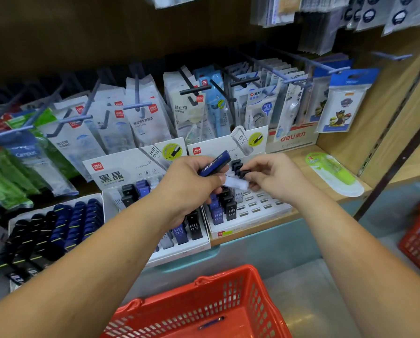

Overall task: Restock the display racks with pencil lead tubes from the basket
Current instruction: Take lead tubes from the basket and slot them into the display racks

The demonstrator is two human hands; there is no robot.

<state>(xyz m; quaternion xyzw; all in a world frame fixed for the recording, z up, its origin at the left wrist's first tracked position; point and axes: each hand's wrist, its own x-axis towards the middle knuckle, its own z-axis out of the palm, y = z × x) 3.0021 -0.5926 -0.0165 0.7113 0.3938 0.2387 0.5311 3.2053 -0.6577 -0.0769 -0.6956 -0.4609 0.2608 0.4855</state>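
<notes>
The right hand (273, 178) pinches one end of a clear white lead tube (237, 183) with its fingers (254, 185). The tube lies on its side. Its long way runs left to right, between the two hands. The left hand (191, 185) is curled round a bunch of tubes, and a blue lead tube (215, 163) sticks out up and to the right.

Just under the right hand is the right display rack (265, 212), with many empty holes. I think the clear tube must be turned to stand up, then go straight down. The right hand is nearer to those holes.

The left display rack (191, 247) sits under the left wrist. The red basket (228, 296) is down close to the person, with one blue tube (211, 323) inside.
</notes>
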